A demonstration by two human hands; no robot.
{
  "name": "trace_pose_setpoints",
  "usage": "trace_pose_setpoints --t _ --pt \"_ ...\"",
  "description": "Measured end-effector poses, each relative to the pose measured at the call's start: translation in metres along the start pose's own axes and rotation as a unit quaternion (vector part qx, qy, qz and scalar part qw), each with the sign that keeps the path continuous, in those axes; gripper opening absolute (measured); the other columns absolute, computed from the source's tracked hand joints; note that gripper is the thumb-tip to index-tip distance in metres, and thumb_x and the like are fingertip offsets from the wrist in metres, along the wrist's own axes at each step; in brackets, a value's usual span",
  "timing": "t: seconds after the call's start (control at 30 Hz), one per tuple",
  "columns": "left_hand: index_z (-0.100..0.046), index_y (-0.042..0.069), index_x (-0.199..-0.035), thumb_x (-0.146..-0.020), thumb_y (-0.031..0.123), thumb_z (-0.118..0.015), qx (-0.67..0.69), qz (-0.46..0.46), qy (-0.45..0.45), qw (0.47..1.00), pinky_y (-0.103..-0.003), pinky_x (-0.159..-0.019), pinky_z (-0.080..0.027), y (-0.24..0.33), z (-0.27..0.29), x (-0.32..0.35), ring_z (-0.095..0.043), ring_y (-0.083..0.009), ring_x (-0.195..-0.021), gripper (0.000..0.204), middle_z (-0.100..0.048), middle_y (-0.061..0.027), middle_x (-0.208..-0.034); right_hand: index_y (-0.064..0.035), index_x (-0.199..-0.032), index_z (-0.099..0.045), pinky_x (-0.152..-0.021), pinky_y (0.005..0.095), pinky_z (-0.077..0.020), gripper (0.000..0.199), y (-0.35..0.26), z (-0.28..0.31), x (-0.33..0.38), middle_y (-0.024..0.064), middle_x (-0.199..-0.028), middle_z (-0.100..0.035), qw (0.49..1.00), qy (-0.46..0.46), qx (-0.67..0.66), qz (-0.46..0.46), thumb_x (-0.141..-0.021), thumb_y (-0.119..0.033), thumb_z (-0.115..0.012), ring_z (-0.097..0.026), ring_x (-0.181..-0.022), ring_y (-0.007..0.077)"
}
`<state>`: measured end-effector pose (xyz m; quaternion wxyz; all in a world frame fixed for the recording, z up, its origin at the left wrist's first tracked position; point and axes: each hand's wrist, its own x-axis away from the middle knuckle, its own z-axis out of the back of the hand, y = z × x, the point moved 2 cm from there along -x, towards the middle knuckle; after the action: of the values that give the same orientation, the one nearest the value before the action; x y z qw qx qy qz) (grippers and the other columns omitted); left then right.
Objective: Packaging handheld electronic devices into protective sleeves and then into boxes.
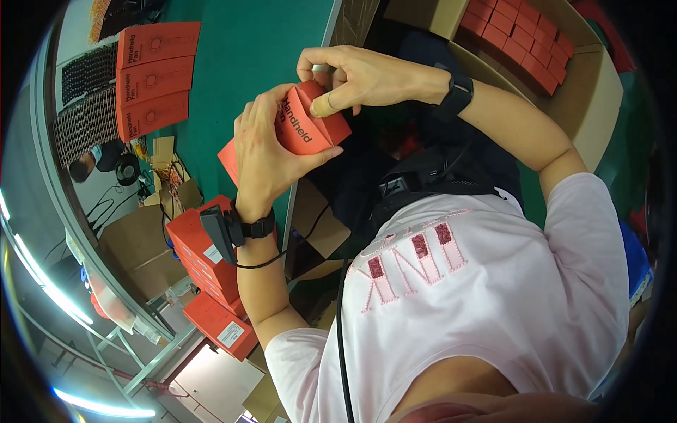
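My left hand [262,144] is wrapped round a small orange-red cardboard box [302,134] with dark lettering. Its thumb lies along the near edge and its fingers are on the far side. At the box's upper end, the side panel bows outward and the end looks open. My right hand [363,77] is closed there, its thumb in a tan covering pressing at the opening and the index finger curled. What lies inside the box is hidden. A black band with a device [224,229] sits on my left wrist, and another black band [455,95] on the right.
Three matching red boxes [156,81] stand in a row on the green table [236,42], beside black patterned trays [84,116]. More red boxes [204,254] are stacked nearer. An open carton [589,95] at right holds several red boxes. A black cable [340,317] runs down my front.
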<state>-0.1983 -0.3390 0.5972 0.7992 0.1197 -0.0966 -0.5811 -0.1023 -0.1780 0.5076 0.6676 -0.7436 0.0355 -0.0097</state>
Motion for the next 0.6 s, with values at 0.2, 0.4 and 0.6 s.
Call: trace_pose_setpoints --t 0.2,0.4,0.6 --pt "-0.055 0.009 -0.129 -0.051 0.035 -0.097 0.013 0.032 -0.008 0.999 -0.043 -0.098 -0.042 -0.007 0.003 -0.001 -0.057 -0.0298 -0.108 0.092 -0.062 -0.0066 -0.117 -0.006 -0.094 -0.058 -0.054 0.0254 -0.0512 0.031 -0.006 0.001 -0.018 0.0034 -0.079 -0.06 0.999 -0.03 -0.029 0.007 -0.086 -0.03 -0.075 -0.06 -0.066 0.0103" --pt "-0.053 0.008 -0.132 -0.053 0.033 -0.096 0.038 0.079 0.009 0.996 -0.044 -0.1 -0.042 -0.015 0.008 0.002 -0.057 -0.0302 -0.109 0.094 -0.062 -0.0084 -0.118 -0.0046 -0.082 -0.063 -0.059 0.0254 -0.0527 0.02 0.01 0.018 -0.042 0.0044 -0.076 -0.062 0.996 -0.008 -0.081 0.046 -0.087 -0.023 -0.07 -0.061 -0.068 0.0105" --pt "-0.051 0.008 -0.137 -0.054 0.031 -0.096 0.017 0.082 0.014 0.996 -0.045 -0.103 -0.04 -0.028 0.011 0.01 -0.056 -0.0318 -0.11 0.097 -0.061 -0.0106 -0.12 -0.0053 -0.088 -0.062 -0.083 0.0318 -0.0527 0.006 -0.004 0.01 -0.039 0.0053 -0.099 -0.064 0.752 0.149 0.514 0.386 -0.083 -0.006 -0.065 -0.062 -0.1 0.0188"
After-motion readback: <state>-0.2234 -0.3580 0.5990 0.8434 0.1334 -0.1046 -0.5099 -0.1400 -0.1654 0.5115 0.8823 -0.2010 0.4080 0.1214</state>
